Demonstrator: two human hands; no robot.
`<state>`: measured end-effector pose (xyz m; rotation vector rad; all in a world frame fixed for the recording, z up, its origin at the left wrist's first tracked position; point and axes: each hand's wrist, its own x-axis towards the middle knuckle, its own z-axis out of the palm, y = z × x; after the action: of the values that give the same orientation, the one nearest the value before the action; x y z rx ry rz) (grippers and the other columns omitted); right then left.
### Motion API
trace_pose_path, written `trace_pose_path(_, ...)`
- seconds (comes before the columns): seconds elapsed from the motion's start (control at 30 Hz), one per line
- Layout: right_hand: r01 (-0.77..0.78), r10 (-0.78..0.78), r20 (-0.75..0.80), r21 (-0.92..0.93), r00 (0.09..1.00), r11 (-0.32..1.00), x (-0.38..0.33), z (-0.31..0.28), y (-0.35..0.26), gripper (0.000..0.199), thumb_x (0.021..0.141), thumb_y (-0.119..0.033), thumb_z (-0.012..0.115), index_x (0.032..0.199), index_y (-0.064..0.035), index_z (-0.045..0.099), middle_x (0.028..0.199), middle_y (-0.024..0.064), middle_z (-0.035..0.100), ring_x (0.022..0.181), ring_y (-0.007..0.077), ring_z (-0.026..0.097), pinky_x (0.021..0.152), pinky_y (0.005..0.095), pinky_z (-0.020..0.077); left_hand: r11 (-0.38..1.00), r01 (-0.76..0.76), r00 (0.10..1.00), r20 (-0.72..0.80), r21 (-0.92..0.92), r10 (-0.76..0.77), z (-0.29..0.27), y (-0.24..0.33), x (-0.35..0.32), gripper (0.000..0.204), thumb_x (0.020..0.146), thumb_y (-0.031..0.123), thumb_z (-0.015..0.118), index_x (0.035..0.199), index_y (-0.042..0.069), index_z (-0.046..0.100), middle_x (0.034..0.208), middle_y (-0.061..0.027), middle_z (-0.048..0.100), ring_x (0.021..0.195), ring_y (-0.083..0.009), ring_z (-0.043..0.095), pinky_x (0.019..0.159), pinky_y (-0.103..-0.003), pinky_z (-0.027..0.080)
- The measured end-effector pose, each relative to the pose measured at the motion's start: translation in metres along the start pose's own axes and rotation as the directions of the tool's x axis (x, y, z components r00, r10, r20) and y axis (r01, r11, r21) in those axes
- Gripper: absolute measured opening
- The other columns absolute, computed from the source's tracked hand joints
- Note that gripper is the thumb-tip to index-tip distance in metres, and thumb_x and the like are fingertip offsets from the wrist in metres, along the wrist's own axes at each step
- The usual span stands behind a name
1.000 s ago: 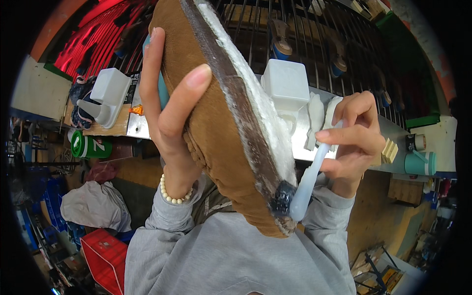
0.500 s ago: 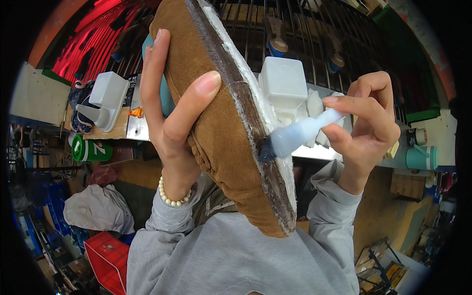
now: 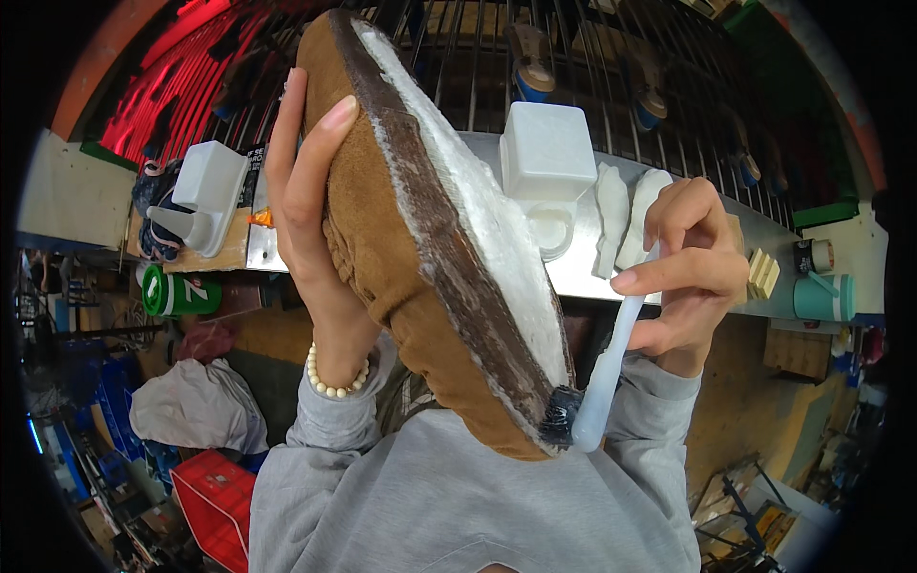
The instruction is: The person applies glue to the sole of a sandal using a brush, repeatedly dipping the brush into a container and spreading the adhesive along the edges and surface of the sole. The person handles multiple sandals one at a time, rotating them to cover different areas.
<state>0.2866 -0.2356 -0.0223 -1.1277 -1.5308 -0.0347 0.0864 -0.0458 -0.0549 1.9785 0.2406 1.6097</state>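
Observation:
My left hand (image 3: pixel 320 201) grips a brown suede shoe (image 3: pixel 382 258) by its upper, holding it tilted above the bench. The shoe's side band is dark and wet-looking, and a white fuzzy layer (image 3: pixel 478 210) covers its underside. Between the fingers of my right hand (image 3: pixel 683 272) is a brush (image 3: pixel 611 368) with a pale translucent handle. Its dark bristles touch the band at the shoe's lower end, near my chest.
A white lidded glue pot (image 3: pixel 549 158) and two white foot-shaped pieces (image 3: pixel 626 215) sit on the metal bench. Another white pot (image 3: pixel 205 181) stands at left. Beyond is a rack of metal bars (image 3: pixel 611 95) with several shoes. A turquoise mug (image 3: pixel 823 298) is at right.
The brush has slid down along the shoe's band toward its near end, my right hand lowering with it. My left hand has turned the shoe, showing more of the white underside.

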Motion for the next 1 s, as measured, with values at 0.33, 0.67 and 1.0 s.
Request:
trace_pose_path(0.33,-0.072,0.07,-0.02,-0.092,0.997,0.993,0.012,-0.001,-0.001,0.046,0.054,-0.038,0.095,0.087,-0.0097,0.081,0.086,-0.0001,0.044,0.077,0.0145,0.045,0.065,0.0264,0.0335,0.996,0.085,0.992,0.092,0.021,-0.086,0.006,0.008,-0.009,0.074,0.078,0.016,0.082,0.143,0.011,0.046,0.151,-0.0207,0.042,0.141,-0.0377,0.041,0.115,-0.045,0.038)
trace_pose_path(0.67,-0.074,0.072,-0.049,-0.041,0.996,0.996,0.003,0.002,-0.004,0.046,0.046,-0.035,0.097,0.086,-0.0168,0.083,0.081,-0.0037,0.045,0.073,0.0115,0.043,0.061,0.0255,0.0284,0.964,0.24,0.968,0.048,0.118,-0.247,0.0,0.006,-0.007,0.079,0.076,0.012,0.082,0.145,0.007,0.043,0.152,-0.0203,0.043,0.144,-0.0352,0.037,0.116,-0.045,0.033)
trace_pose_path(1.0,-0.015,0.015,-0.024,-0.009,1.0,1.0,0.022,0.007,-0.002,0.045,0.044,-0.031,0.096,0.084,-0.0154,0.083,0.081,-0.0037,0.044,0.073,0.0111,0.044,0.06,0.0247,0.029,0.895,0.435,0.883,0.149,0.099,-0.445,-0.012,0.014,-0.014,0.082,0.075,0.008,0.082,0.146,0.005,0.042,0.153,-0.0201,0.041,0.145,-0.0356,0.036,0.116,-0.045,0.033)
